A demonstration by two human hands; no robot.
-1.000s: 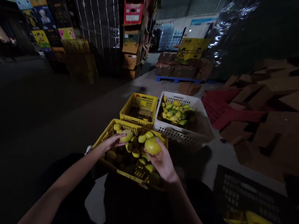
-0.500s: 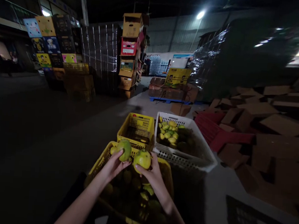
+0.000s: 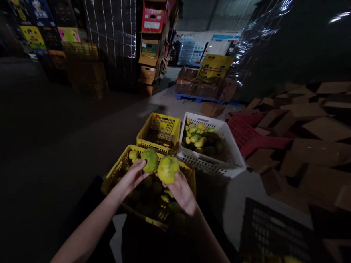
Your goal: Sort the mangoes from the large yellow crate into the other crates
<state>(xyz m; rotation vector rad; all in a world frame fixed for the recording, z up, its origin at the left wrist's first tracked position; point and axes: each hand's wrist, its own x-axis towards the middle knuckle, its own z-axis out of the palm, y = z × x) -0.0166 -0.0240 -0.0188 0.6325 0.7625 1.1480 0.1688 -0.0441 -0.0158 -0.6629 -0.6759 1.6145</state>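
Landmark: near yellow crate, directly ahead of the body, part-filled with yellow-green fruit.

Left hand: raised above the crate's left half, palm turned inward, fingers wrapped around a green fruit. Grip closed on that fruit. Fruit roughly oval, long axis near upright, leaning slightly right.

Right hand: raised above the crate's right half, palm up, fingers cupped beneath a yellow-green fruit. Grip closed on that fruit. Fruit rounder; long axis not clear. Both fruits side by side above the crate's far rim, touching or nearly so; contact not determinable.

Both forearms extended forward from the lower edge, converging over the crate.

Right of and nearer than the crate: black crate, in shadow.

Just beyond the crate: small yellow crate, few contents. Beside it, on its right: white crate holding more fruit.

Further right: red crate and heaped flattened cardboard.

Far beyond the crate: stacked cartons and blue pallet bearing boxes.
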